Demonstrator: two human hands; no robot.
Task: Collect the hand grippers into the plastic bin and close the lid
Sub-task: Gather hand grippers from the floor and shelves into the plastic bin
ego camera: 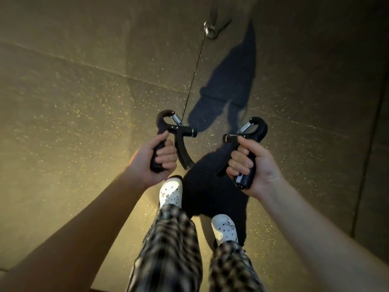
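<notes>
Hand grippers, two of them, are already picked up: you carry the left gripper [183,131] and the right gripper [260,127] above the floor [73,106], one per hand. That looks like the collecting half under way. Nothing is stowed yet, and neither the bin nor its lid shows anywhere in view, so you have yet to reach the bin, drop both in and close it. Whether more grippers lie elsewhere, you cannot tell from here.

Your left hand [154,160] is a closed fist round one handle, thumb laid up along it. The second handle hangs free just inside your knuckles, and the spring end points away from you. Your right hand [250,163] mirrors it: fingers curled tight round the thick handle, thumb on top, spring end forward. The other handle's tip pokes out just inside your knuckles. Both forearms reach forward, the fists level with each other and apart. Your shoes [170,193] sit just below them.
</notes>
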